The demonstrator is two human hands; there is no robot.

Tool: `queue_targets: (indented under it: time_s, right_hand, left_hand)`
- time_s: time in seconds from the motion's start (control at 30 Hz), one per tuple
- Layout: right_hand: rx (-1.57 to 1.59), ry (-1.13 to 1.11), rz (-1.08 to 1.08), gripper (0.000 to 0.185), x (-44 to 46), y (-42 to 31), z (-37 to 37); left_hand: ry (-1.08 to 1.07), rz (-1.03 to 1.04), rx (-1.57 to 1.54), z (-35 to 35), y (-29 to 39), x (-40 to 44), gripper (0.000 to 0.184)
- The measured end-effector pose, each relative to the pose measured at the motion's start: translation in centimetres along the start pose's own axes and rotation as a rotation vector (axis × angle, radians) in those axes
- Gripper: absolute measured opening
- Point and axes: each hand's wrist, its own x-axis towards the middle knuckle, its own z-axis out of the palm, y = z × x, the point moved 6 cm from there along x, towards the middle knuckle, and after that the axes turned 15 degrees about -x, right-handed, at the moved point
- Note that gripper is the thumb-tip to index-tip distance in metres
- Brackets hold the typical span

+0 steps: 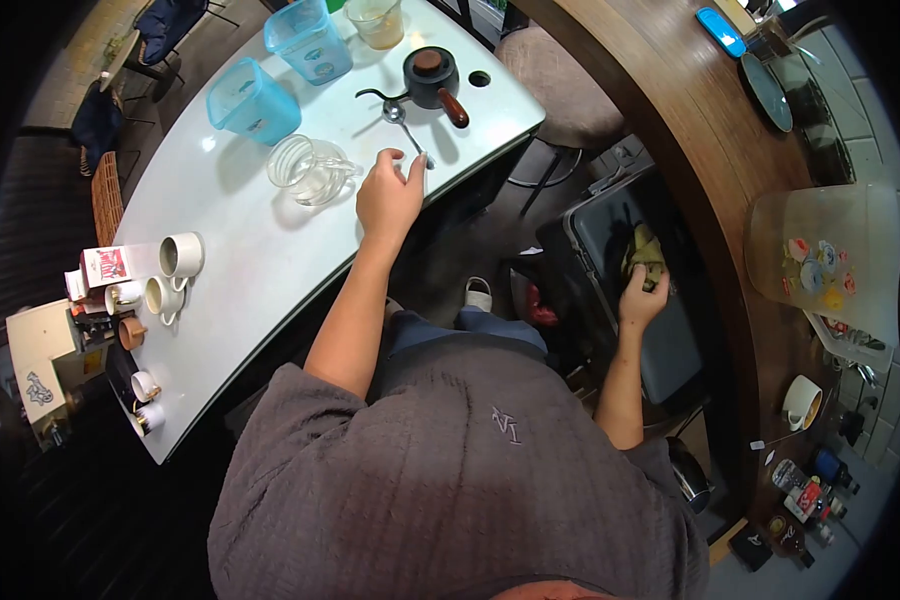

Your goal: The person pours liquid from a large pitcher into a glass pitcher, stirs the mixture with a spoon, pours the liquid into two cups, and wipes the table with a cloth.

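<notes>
My left hand (388,200) is over the edge of the white counter, thumb and fingers apart. Its thumb is close to the handle end of a metal spoon (394,113); whether they touch I cannot tell. Just left of this hand stands a clear glass pitcher (308,172). Beyond the spoon is a dark pot (432,78) with a wooden knob, a thin curved spout and a reddish-brown handle. On the other side, my right hand (645,296) grips a crumpled olive-green cloth (646,248) above a dark grey case-like surface.
Two blue plastic containers (255,102) and a measuring cup (376,22) line the white counter's (240,260) far side. Several mugs (180,256) stand at its left end. A wooden counter (660,70) curves along the right, bearing a translucent tub (820,255). A round stool (558,85) stands between.
</notes>
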Motion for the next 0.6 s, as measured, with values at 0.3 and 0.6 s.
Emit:
queue_targets:
  time_s: [0.3, 0.6]
  right_hand:
    - [0.540, -0.297, -0.123, 0.029, -3.1, -13.9, 5.9]
    - [0.410, -0.308, -0.501, 0.030, -7.0, -28.5, 11.5]
  left_hand:
    - [-0.046, 0.057, 0.175, -6.7, -2.4, -1.5, 0.048]
    - [-0.021, 0.072, 0.080, -11.4, -5.9, -2.5, 0.046]
